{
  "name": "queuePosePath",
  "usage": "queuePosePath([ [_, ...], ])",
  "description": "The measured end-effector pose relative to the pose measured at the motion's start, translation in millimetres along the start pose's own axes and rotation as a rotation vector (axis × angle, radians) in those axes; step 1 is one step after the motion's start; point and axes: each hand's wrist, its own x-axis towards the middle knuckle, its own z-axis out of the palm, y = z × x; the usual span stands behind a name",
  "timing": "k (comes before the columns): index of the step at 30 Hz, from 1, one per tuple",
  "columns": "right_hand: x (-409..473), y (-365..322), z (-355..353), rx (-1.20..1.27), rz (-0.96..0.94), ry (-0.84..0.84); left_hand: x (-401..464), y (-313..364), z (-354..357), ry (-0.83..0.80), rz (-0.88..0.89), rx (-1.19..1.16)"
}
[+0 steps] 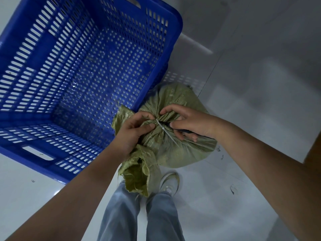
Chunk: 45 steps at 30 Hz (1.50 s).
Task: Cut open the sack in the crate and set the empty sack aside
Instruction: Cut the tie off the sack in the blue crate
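A full green woven sack (pixel 175 150) stands on the floor just outside the blue slotted crate (pixel 73 70), against its near right corner. A white zip tie (pixel 165 130) cinches the sack's neck. My left hand (pixel 133 131) grips the bunched neck and the loose top flap, which hangs down toward my legs. My right hand (pixel 187 122) pinches the neck from the other side and holds a dark-handled tool (pixel 189 131) whose tip sits at the zip tie. The tool's blade is hidden under my fingers.
The crate holds nothing but a few scraps on its perforated bottom. The pale glossy floor (pixel 251 101) spreads to the right and near side. My legs in blue jeans and one light shoe (pixel 169 184) stand just below the sack. Small dark bits lie on the floor at right.
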Motion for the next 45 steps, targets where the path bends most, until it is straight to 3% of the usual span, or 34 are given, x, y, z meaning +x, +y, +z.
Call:
queuePosePath([
  [17, 1, -5, 1, -0.006, 0.011, 0.015, 1, 4, -4, -0.037, -0.018, 0.012],
  [20, -3, -1, 3, 0.074, 0.015, 0.016, 1, 2, -1, -0.012, -0.026, 0.006],
  [25, -8, 3, 10, 0.246, -0.011, 0.047, -7, -1, 10, 0.026, -0.069, -0.196],
  [28, -8, 4, 18, 0.285, -0.016, 0.083, -12, -8, 20, 0.117, -0.004, -0.185],
  [36, -5, -6, 24, 0.164, -0.010, 0.138, -15, -14, 42, 0.288, -0.045, -0.281],
  [45, 0, -10, 17, 0.145, 0.069, 0.085, -17, -7, 42, 0.263, -0.104, -0.331],
])
